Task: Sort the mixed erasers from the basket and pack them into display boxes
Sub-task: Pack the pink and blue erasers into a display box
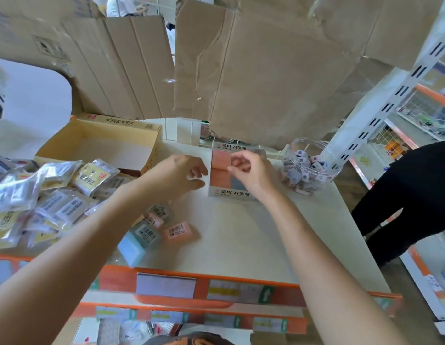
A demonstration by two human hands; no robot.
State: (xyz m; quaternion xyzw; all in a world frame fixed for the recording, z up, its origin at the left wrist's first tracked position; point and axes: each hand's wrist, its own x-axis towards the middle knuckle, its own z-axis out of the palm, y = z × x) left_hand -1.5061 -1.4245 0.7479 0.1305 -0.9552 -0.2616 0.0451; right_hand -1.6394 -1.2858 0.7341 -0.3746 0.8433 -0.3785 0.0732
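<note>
A small white display box [228, 193] with Korean print stands on the shelf top, with pink erasers [220, 160] packed inside. My left hand [185, 174] grips the box's left wall with curled fingers. Over the box's right half, my right hand [251, 171] curls its fingers and thumb in a pinch on a pink eraser inside. Loose erasers lie nearer to me: a pink one [180, 231], a large blue one [136, 242] and two smaller ones [156, 215].
An open yellow box [99, 143] stands at the back left, beside a heap of bagged erasers [42, 195]. A clear jar [308, 165] of small erasers lies on the right. Cardboard sheets [266, 70] hang behind. A person in black [415, 195] stands at the right.
</note>
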